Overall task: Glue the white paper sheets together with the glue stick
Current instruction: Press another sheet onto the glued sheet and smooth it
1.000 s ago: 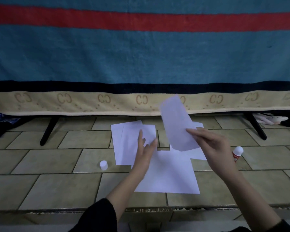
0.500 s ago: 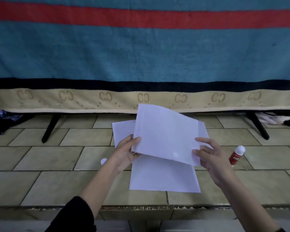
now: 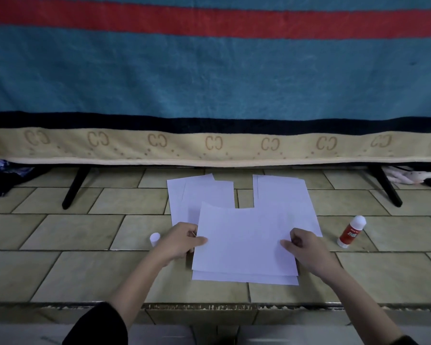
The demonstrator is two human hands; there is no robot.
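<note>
Both hands pinch the top sheet (image 3: 244, 240), left hand (image 3: 179, 241) and right hand (image 3: 306, 250) at its side edges. The glue stick (image 3: 351, 231) lies at the right of the frame, nearer the right hand.

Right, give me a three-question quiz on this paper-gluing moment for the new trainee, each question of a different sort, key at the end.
1. True or false: the glue stick is in the right hand.
2. Multiple choice: the small white cap lies A) on the top sheet, B) on the tiled surface left of the left hand, C) beside the glue stick.
3. Fill in: both hands pinch the side edges of the top ___, which lies over another sheet.

Key
1. False; it lies on the tiles to the right of the papers, and no hand touches it.
2. B
3. sheet
</note>
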